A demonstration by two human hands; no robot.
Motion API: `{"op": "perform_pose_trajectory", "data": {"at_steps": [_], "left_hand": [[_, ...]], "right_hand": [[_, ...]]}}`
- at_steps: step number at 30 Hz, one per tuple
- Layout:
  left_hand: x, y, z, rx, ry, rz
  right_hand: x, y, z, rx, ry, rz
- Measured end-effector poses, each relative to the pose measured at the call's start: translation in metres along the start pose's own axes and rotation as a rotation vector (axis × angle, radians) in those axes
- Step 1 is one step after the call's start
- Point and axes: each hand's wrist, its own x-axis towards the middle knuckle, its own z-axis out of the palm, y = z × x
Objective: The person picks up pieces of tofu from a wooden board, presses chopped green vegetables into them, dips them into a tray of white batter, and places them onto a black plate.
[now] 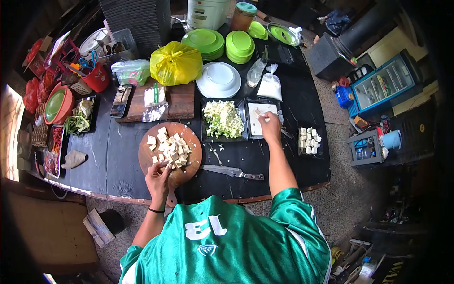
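Observation:
My left hand is at the lower edge of a heap of pale tofu cubes on a round wooden board, its fingers pinched at a cube. Over a black tray of white batter, the fingertips of my right hand are closed on a small pale piece, seemingly a tofu cube. Just left of that tray stands a black tray of chopped cabbage and greens. A knife lies between the board and my right forearm. Coated-looking white cubes fill a small black tray on the right.
Behind the trays are white plates, green plates, a yellow bag, a glass bottle and a bag of white powder. A phone lies by a rectangular wooden board. A grey cloth is at left.

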Motion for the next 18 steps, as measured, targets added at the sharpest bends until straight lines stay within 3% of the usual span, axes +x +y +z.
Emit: {"op": "perform_pose_trajectory", "data": {"at_steps": [3, 5, 7, 8, 9, 11, 12, 18], "left_hand": [[-0.003, 0.000, -0.001, 0.028, 0.006, -0.022], [-0.003, -0.003, 0.005, 0.043, -0.006, -0.023], [-0.002, -0.007, 0.015, -0.131, -0.038, -0.001], [-0.004, 0.004, 0.019, -0.165, -0.082, -0.023], [-0.004, 0.010, 0.023, -0.163, -0.077, -0.028], [-0.006, 0.022, 0.031, -0.240, -0.190, -0.086], [-0.006, 0.035, 0.032, -0.044, -0.217, -0.017], [-0.004, 0.030, 0.043, -0.149, -0.279, -0.035]], "right_hand": [[-0.034, -0.013, 0.016, 0.039, 0.124, -0.076], [-0.062, -0.042, 0.022, 0.089, 0.044, -0.205], [-0.095, -0.080, 0.026, 0.222, -0.068, -0.348], [-0.108, -0.094, 0.031, 0.350, -0.242, -0.327], [-0.121, -0.105, 0.037, 0.383, -0.288, -0.443], [-0.142, -0.131, 0.034, 0.448, -0.481, -0.449], [-0.148, -0.133, 0.040, 0.450, -0.489, -0.493], [-0.155, -0.138, 0.046, 0.478, -0.595, -0.490]]}}
